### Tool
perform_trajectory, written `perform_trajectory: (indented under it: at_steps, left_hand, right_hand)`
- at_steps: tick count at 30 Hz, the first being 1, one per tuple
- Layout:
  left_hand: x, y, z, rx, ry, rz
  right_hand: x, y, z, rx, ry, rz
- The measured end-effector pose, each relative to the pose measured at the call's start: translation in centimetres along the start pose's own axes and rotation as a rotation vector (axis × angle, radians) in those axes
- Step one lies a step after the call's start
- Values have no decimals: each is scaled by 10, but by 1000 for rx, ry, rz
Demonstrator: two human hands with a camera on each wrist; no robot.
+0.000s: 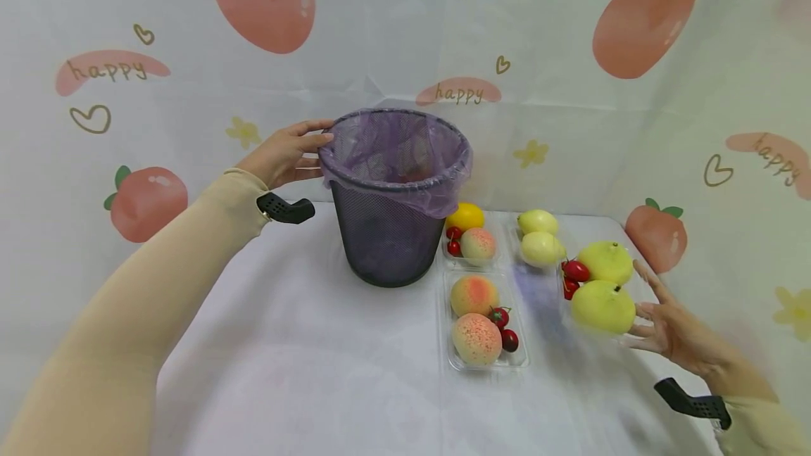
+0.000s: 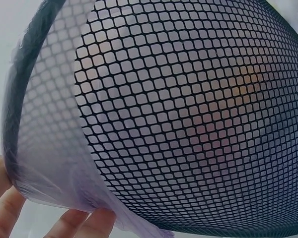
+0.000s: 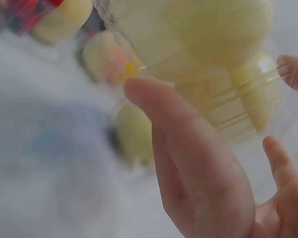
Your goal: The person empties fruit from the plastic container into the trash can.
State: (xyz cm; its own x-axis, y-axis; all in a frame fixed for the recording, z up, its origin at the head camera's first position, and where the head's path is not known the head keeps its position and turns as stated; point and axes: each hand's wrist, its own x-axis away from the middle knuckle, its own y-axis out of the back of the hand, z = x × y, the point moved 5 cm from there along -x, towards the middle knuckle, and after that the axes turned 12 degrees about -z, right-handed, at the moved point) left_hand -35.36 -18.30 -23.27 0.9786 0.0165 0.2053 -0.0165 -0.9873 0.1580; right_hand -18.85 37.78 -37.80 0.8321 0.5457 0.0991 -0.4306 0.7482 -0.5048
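My left hand (image 1: 288,153) grips the left rim of a black mesh wastebasket (image 1: 386,238), with fingertips against the outside of its purple liner bag (image 1: 446,192). Blurred colours show through the mesh (image 2: 188,109) in the left wrist view. On the right, my right hand (image 1: 681,333) holds a clear plastic box (image 3: 221,106) by its right end, fingers spread round it. Inside are large yellow-green fruits (image 1: 602,307) and small red fruits (image 1: 575,271). That box appears tilted and raised in the right wrist view.
Another clear box (image 1: 521,361) with two peaches and small red fruits stands in the middle. Behind it, one holds an orange fruit (image 1: 465,217) and a peach. Lemons (image 1: 541,250) lie right of that. A fruit-printed white cloth (image 1: 374,34) hangs behind.
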Motion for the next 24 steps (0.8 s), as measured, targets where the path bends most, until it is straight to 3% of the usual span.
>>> perform_trajectory:
  at_steps: [3, 8, 15, 22, 24]
  left_hand:
    - [-1, 0, 0, 2, 3, -3]
    - [-1, 0, 1, -1, 9, -15]
    - [-1, 0, 0, 5, 11, -15]
    - [-1, 0, 0, 6, 9, -13]
    - [-1, 0, 0, 7, 10, -16]
  right_hand:
    - [-8, -9, 14, 59, 36, -32]
    - [-28, -26, 37, 204, 78, -159]
    - [-66, -57, 68, 171, 143, -200]
    - [-102, -98, 100, 214, 123, -297]
    - [-112, -107, 108, 179, 120, -306]
